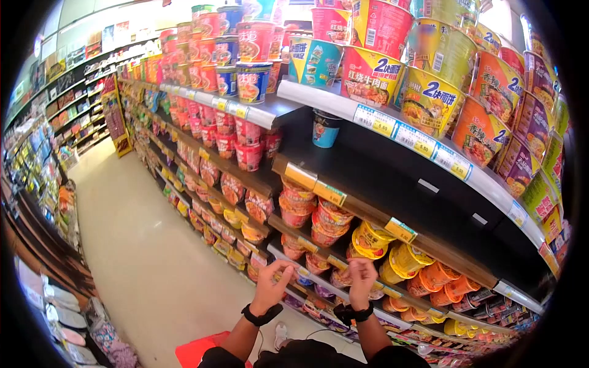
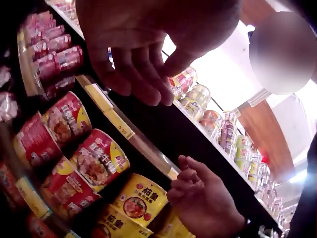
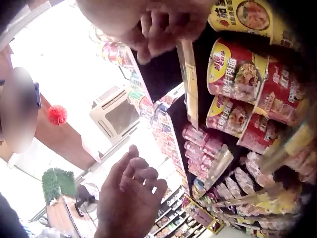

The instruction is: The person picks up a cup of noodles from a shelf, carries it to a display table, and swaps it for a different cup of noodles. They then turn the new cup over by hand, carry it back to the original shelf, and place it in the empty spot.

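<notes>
My left hand hovers in front of the shelves with nothing in it, its fingers loosely bent. A short way to the right, my right hand is also bare, fingers loosely curled. Close behind the right hand stand yellow instant noodle cups. Red noodle cups fill the spot nearest the left hand. In the left wrist view, the relaxed fingers hang down with no object between them. A single blue cup stands on the dark shelf above.
Stacked noodle tubs line the curved top shelf, with price tags along its edge. Orange cups sit lower right. An aisle floor runs along the left. A red object lies on the floor by the person's feet.
</notes>
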Demonstrator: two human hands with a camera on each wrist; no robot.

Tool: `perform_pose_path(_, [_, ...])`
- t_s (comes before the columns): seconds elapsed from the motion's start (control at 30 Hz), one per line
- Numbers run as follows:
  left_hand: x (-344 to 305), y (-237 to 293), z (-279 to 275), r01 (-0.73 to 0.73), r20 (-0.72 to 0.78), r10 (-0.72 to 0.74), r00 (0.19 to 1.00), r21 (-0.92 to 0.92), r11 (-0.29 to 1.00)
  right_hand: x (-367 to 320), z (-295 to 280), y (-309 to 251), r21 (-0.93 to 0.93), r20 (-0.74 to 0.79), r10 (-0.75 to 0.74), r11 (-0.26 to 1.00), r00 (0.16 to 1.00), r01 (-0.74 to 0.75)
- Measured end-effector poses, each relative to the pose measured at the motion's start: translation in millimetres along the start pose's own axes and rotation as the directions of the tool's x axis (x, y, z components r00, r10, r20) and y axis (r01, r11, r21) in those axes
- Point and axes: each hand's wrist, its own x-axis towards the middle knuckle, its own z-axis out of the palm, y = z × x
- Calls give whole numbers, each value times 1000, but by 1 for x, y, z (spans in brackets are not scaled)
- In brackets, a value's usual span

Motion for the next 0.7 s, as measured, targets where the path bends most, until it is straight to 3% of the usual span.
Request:
perform_pose_path(0.03, [3,-1,7,-5,4,5,1000,-75,997,3,-3,-8,-38,-181,-58,998,982,52])
perform_pose_path(0.07, [6,-1,13,-5,8,7,1000,-149,989,8,-5,-15,-16,-241,-147,989,959,147])
perform_pose_path(0.1, [51,14,-37,2,30,0,1000,-63,998,28,49,12,109,-302,-132,979,944,172])
perform_pose_path(0.17, [80,23,-21,3,-27,-7,1000,-143,990,50,38,1,138,-279,-191,962,941,236])
perform_pose_path(0.2, [93,16,-18,25,10,-24,1000,-153,988,61,33,-12,114,-187,-152,978,971,175])
perform_pose_path(0.23, [106,21,-21,84,60,-70,996,-260,962,69,37,-23,206,-62,-15,978,998,28])
perform_pose_path(0.3, [144,43,-23,196,169,-132,977,-450,871,94,47,-45,335,224,202,903,953,-270])
perform_pose_path(0.37, [179,65,-30,315,326,-165,931,-486,815,117,51,-66,455,390,222,797,894,-397])
perform_pose_path(0.47, [235,83,-31,283,345,-138,928,-416,864,162,78,-94,409,398,118,865,910,-292])
perform_pose_path(0.6, [306,84,-25,211,364,-70,929,-364,907,225,112,-98,392,309,154,878,939,-273])
perform_pose_path(0.7, [350,70,-22,222,346,-113,931,-295,929,262,135,-90,371,198,259,873,945,-317])
